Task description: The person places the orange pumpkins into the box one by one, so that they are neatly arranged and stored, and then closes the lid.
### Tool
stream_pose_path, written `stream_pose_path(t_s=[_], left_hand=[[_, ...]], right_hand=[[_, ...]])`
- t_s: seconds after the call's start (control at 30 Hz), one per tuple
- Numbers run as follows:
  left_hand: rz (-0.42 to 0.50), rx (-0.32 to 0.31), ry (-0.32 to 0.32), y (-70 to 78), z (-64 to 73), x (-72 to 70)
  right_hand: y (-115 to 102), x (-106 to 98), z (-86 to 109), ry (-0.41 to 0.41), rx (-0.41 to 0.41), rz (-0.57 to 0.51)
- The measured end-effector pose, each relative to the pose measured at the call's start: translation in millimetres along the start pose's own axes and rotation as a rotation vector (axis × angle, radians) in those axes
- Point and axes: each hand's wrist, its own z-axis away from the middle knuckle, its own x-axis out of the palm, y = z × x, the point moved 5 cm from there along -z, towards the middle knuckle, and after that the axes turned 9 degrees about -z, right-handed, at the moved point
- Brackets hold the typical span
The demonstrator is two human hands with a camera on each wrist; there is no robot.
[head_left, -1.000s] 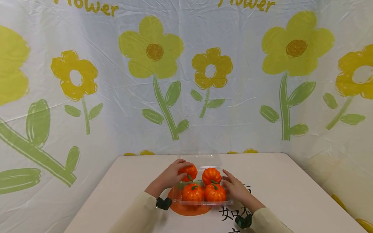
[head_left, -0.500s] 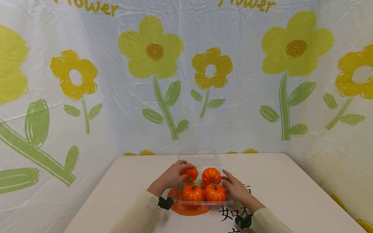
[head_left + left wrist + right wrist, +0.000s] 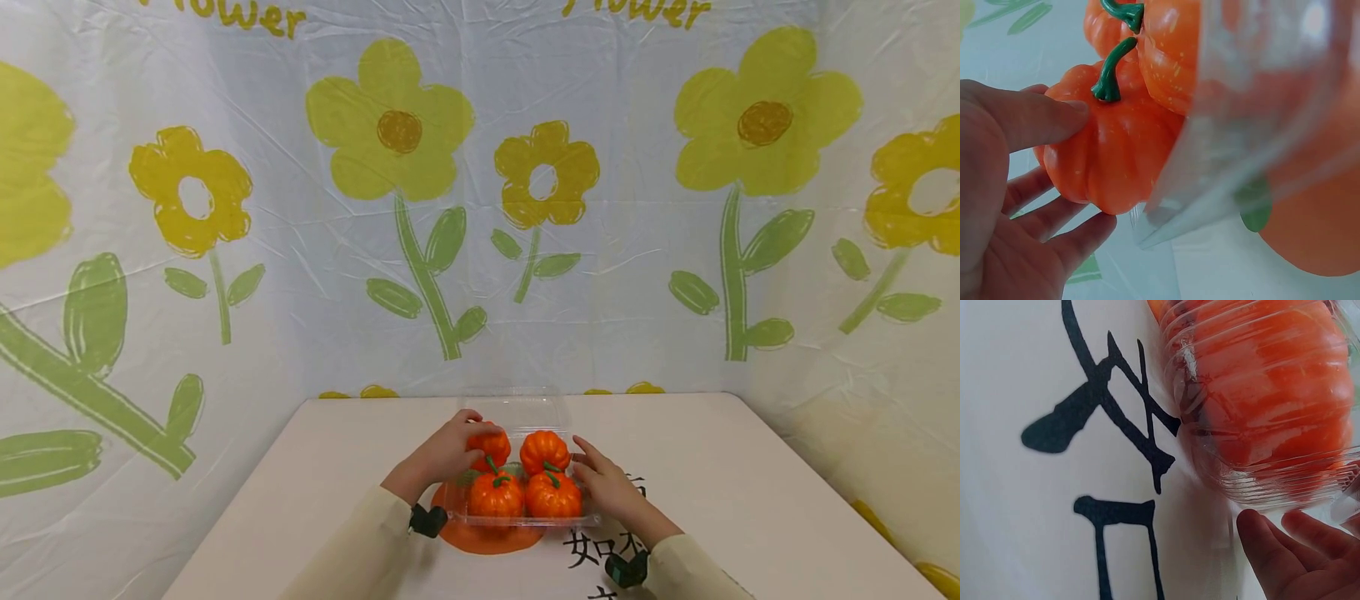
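Note:
A clear plastic clamshell box [image 3: 459, 518] holds small orange pumpkins with green stems. My left hand [image 3: 444, 454] grips the back-left pumpkin [image 3: 491, 450], thumb near its stem and fingers around the far side, as the left wrist view shows. That pumpkin [image 3: 1107, 150] leans against another pumpkin [image 3: 1175, 50] there. The front-left pumpkin [image 3: 495, 497], front-right pumpkin [image 3: 553, 497] and back-right pumpkin [image 3: 544, 452] sit in the box. At the box's right side is my right hand [image 3: 611, 487], its fingers loosely extended by the ribbed wall [image 3: 1285, 490]; whether all of them touch it I cannot tell.
The box's transparent lid [image 3: 513, 412] stands folded back behind it. A pale tabletop [image 3: 315, 500] carries a printed orange disc [image 3: 491, 542] and black characters [image 3: 592, 548]. Behind the table hangs a flower-print cloth [image 3: 637, 250].
My left hand has shifted slightly right and down with its pumpkin, which now sits closer to the front-left one. The right hand stays in place.

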Motion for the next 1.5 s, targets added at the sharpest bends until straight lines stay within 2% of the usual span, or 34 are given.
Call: stream_pose_path(t_s=[0.23, 0.47, 0.53, 0.73, 0.87, 1.2, 1.5], left_hand=[[-0.054, 0.003, -0.026, 1.3, -0.3, 0.3], [-0.242, 0.096, -0.076, 10.0, -9.6, -6.5], [-0.27, 0.103, -0.101, 12.5, -13.3, -7.1], [-0.284, 0.004, -0.199, 13.5, -20.6, -4.9], [-0.262, -0.04, -0.231, 15.6, -22.9, -3.8], [-0.27, -0.066, -0.234, 15.6, -31.5, 1.9], [-0.232, -0.12, -0.232, 15.3, -28.8, 2.8]], right_hand=[[0.7, 0.3, -0.1, 0.003, 0.007, -0.007], [-0.6, -0.6, 1.3, 0.0, 0.006, -0.021], [-0.7, -0.9, 2.0, 0.002, 0.007, -0.03], [1.7, 0.3, 2.8, 0.002, 0.007, -0.043], [2.3, 1.1, 3.2, 0.002, 0.006, -0.039], [0.4, 1.3, 2.2, -0.002, 0.002, -0.033], [-1.8, 1.5, 2.5, -0.002, 0.0, -0.02]])
